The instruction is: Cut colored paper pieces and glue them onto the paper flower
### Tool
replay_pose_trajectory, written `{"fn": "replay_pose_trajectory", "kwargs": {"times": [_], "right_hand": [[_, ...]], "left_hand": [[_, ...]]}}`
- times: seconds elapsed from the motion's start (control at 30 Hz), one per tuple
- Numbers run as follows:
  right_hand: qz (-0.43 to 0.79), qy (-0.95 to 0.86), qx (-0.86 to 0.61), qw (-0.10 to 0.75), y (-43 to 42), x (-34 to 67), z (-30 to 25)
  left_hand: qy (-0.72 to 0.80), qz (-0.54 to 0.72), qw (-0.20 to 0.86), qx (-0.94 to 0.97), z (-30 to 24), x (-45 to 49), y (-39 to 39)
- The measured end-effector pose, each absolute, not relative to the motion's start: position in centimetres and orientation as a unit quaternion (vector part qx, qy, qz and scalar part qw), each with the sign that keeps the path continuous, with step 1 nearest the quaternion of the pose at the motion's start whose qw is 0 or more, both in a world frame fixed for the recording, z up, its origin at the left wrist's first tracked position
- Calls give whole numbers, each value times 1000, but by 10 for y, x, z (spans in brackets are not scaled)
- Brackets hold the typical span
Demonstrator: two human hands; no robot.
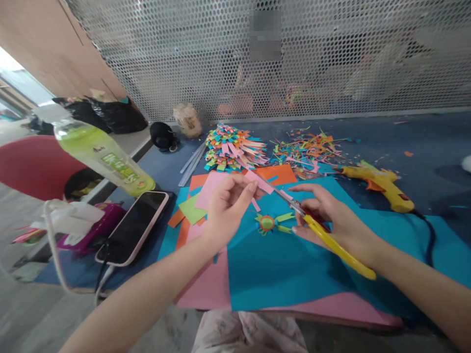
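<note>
Down at the front edge, patterned trousers (250,333) show below a pink sheet (204,289), and over that lies a broad blue sheet (279,274). Above it, both hands are in play! The right hand (334,215) has its fingers wrapped round the yellow-handled scissors (324,240), blades angled up and away to the left. And the left hand (230,206), thumb and fingers pinched together, clamps a pink paper strip (260,182) just above the sheets, the blade tips right up beside it; whether they bite, I cannot tell! Beneath, between the hands, sits a little rosette (267,223) with green tails. Out left, a phone (136,228) lies face up, a bottle of yellow-green drink (110,159) tilting just beyond; on the right, a yellow glue gun (382,185) rests on its side. Farther back, clear sticks (193,164) lie beside a fringed heap of coloured paper (224,152), with loose scraps (312,149) strewn to its right, and behind everything rises a perforated metal panel (206,54)
</note>
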State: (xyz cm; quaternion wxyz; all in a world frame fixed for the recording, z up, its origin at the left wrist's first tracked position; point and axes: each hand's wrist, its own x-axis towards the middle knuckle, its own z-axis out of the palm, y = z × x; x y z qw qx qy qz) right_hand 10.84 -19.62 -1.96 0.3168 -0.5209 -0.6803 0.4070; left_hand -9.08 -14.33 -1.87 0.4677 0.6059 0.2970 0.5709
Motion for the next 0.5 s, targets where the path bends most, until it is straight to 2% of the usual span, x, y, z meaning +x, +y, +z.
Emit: {"fn": "replay_pose_trajectory", "kwargs": {"times": [0.5], "right_hand": [[406,-671,-534,316,-198,105,-15]], "left_hand": [[283,558,473,621,-19,-88,-144]]}}
